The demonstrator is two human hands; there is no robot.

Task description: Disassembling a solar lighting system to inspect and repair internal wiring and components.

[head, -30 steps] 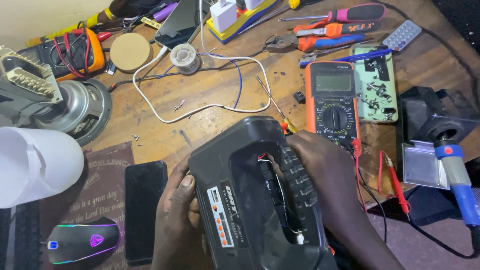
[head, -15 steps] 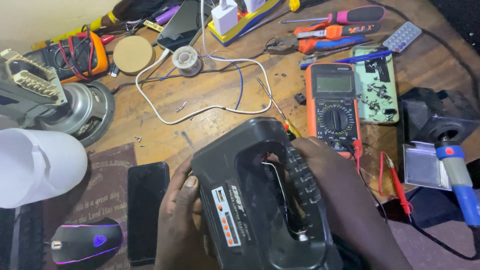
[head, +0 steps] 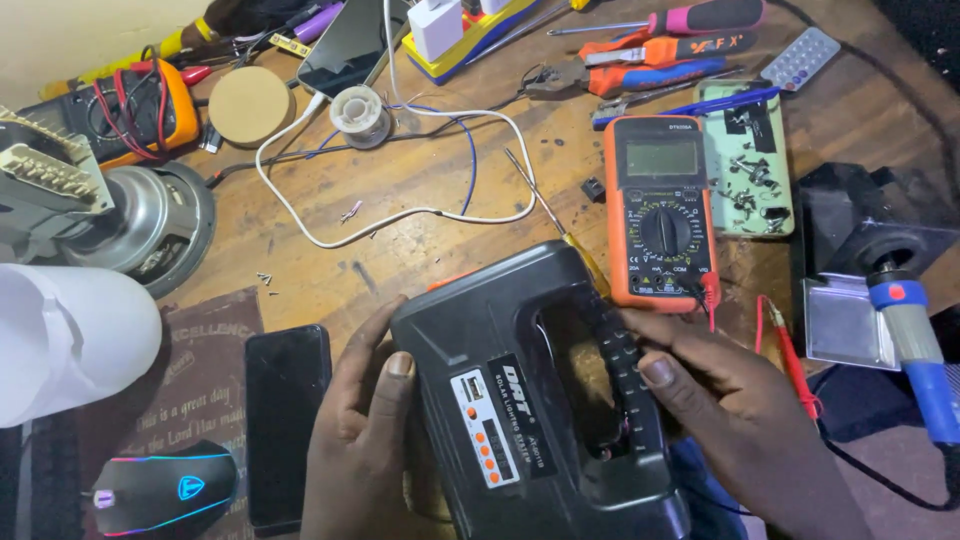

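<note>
A black portable radio-like box [head: 540,390] with a carry handle on top stands at the near edge of the wooden workbench [head: 400,215]. My left hand [head: 365,430] grips its left side, thumb pressed on the front panel beside a row of small orange buttons. My right hand [head: 740,400] holds the right side, thumb laid along the handle's ribbed edge. An orange multimeter [head: 660,205] lies just behind the box, its red probe [head: 790,355] by my right wrist.
A black phone [head: 285,420] and a lit mouse [head: 165,490] lie at the left, with a white cup [head: 70,335] and a speaker driver [head: 150,220] beyond. A blue-handled soldering iron [head: 915,345] rests at the right. Pliers, screwdrivers, solder spool and white cable lie behind.
My right hand has come out of the handle opening and now rests on the box's right side. The box has turned slightly, showing more of its front panel.
</note>
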